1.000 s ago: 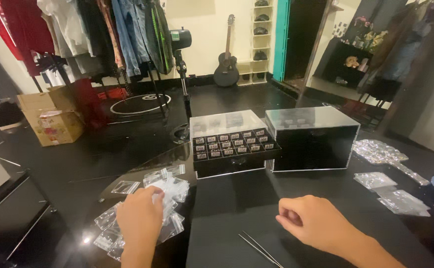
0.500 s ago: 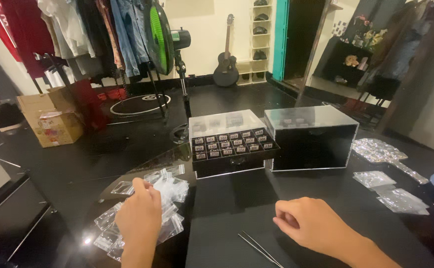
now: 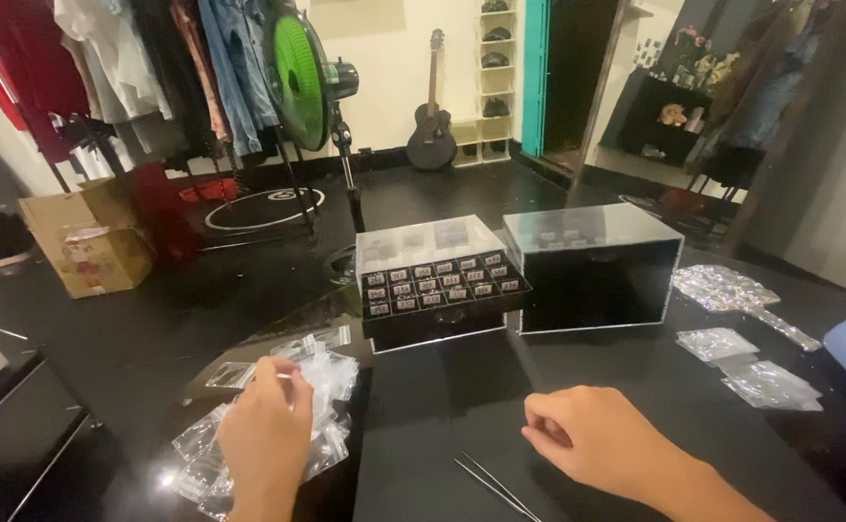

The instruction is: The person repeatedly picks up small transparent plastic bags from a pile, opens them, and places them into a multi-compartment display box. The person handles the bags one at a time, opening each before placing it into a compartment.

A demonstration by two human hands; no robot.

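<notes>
Two hands work at the lower edge of the frame, over a black desk point(image 3: 423, 454). The left hand point(image 3: 266, 437) sits at lower left on a loose heap of small clear bags point(image 3: 319, 387); its fingers point(image 3: 270, 372) are drawn together at the tips and appear to pinch the edge of one bag, though the hand hides the contact itself. The right hand point(image 3: 592, 440) rests at lower centre-right, fingers curled into a loose fist; whether anything lies inside cannot be told.

To lift a single bag cleanly, it seems best to grip one corner only and peel it upward, since the slick bags overlap and neighbours are likely to cling.

The heap lies directly under and just beyond the left fingertips. Thin metal tweezers point(image 3: 495, 486) lie on the desk between the hands, near the right hand but not touching it. A black tray of small labelled compartments point(image 3: 439, 282) under a clear lid stands at centre, well beyond both hands.
</notes>
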